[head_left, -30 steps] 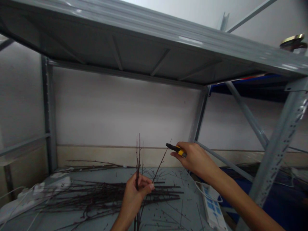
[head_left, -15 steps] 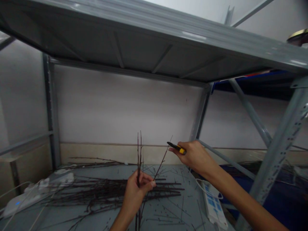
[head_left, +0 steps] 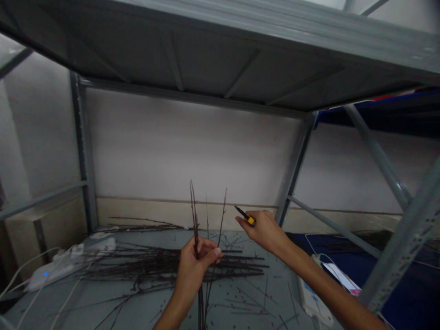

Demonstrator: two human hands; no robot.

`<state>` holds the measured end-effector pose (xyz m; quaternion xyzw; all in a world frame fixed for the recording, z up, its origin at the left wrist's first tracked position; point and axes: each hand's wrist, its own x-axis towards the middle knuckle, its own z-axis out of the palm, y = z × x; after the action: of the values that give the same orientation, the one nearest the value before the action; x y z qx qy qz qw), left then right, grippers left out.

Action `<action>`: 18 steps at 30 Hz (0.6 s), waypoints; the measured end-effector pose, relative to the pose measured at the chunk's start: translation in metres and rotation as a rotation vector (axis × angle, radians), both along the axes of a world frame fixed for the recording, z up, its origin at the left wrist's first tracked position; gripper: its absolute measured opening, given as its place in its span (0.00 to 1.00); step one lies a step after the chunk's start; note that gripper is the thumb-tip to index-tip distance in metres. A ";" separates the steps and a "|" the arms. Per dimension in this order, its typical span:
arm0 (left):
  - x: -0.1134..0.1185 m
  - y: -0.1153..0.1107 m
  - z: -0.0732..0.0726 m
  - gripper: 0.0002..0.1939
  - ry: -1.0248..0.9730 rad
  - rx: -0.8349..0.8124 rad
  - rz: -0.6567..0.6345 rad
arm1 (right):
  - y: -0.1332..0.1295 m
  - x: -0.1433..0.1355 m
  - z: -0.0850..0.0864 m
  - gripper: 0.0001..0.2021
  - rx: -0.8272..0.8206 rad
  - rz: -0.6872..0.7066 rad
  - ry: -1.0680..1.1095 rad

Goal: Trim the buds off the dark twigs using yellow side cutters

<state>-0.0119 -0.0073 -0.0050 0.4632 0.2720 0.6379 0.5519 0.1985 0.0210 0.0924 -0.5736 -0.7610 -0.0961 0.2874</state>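
Several thin dark twigs (head_left: 193,206) stand upright in my left hand (head_left: 197,261), which is closed around them above the grey shelf surface. One twig (head_left: 222,215) leans out to the right, pinched between its thumb and fingers. To the right, my right hand (head_left: 263,229) grips a small tool (head_left: 248,218) with a black tip and yellow handle; the tip points up and left, apart from the twigs. A pile of dark twigs (head_left: 154,263) lies across the surface behind and left of my left hand.
Power strips with cables lie at the left (head_left: 58,272) and right (head_left: 314,302). Cut twig bits (head_left: 249,307) litter the grey surface. A metal shelf (head_left: 206,59) hangs overhead, with posts at both sides. Beyond the right post is blue material (head_left: 398,298).
The leaning twig stands more upright, and my right hand with the tool is no longer beside its tip. The view has shifted slightly.
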 end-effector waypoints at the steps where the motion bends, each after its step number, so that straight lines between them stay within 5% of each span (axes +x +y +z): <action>1: -0.002 -0.002 0.003 0.23 -0.027 -0.010 -0.001 | 0.002 -0.003 -0.009 0.22 -0.033 0.002 0.067; 8: -0.014 -0.018 0.021 0.25 -0.204 -0.092 -0.028 | 0.020 -0.025 -0.065 0.15 -0.311 0.167 0.604; 18: -0.018 0.001 0.009 0.21 -0.213 -0.143 -0.034 | -0.010 -0.044 -0.054 0.14 -0.394 0.333 0.885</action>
<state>-0.0295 -0.0067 0.0042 0.3570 0.2488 0.6529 0.6200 0.1540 0.0112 0.0386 -0.4736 -0.6511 0.3484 0.4800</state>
